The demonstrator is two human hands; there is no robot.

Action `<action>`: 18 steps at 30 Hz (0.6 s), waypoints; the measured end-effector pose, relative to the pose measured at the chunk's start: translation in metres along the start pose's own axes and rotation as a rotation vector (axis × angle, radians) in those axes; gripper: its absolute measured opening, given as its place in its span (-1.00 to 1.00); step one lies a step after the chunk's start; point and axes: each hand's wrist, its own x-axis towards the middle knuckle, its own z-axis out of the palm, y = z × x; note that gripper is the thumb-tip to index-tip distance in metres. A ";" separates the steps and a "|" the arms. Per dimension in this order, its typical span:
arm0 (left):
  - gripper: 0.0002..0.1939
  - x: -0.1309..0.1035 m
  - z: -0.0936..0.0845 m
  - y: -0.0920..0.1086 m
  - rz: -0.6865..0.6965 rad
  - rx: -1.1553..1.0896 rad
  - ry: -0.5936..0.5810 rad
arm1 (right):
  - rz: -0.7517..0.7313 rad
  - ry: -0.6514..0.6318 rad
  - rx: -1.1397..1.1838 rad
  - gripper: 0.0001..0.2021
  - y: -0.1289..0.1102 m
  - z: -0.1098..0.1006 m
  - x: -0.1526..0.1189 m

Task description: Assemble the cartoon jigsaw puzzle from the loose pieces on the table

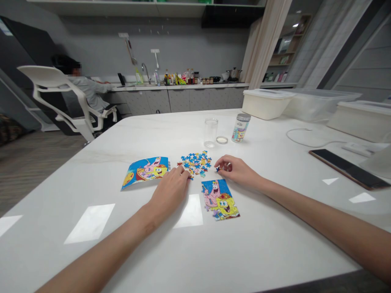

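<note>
My right hand (233, 169) pinches a dark puzzle piece (218, 169) between thumb and fingers, just right of a heap of loose puzzle pieces (197, 160), mostly blue. At the heap's near left edge is my left hand (174, 183), seen from the back, its fingers bent and close together; the fingertips are partly hidden among the pieces. Between my hands and nearer me lies a partly joined puzzle (222, 201) with a pink and a yellow cartoon figure and a ragged left edge. A curled picture sheet (146, 171) with similar figures lies beyond my left wrist.
Behind the heap stand a clear jar (210, 132), a ring-shaped lid (222, 140) and a printed can (241, 128). A phone (348, 168), a white cable (305, 138) and storage boxes (265, 104) occupy the right side. A person (91, 91) sits at the far counter.
</note>
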 end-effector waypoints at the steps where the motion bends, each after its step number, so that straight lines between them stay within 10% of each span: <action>1: -0.79 0.000 0.001 -0.001 0.006 0.006 0.002 | 0.001 0.004 0.023 -0.85 0.000 0.000 0.000; 18: -0.80 -0.001 -0.001 0.001 0.004 0.045 -0.020 | 0.032 0.045 0.225 -0.90 -0.008 0.000 0.002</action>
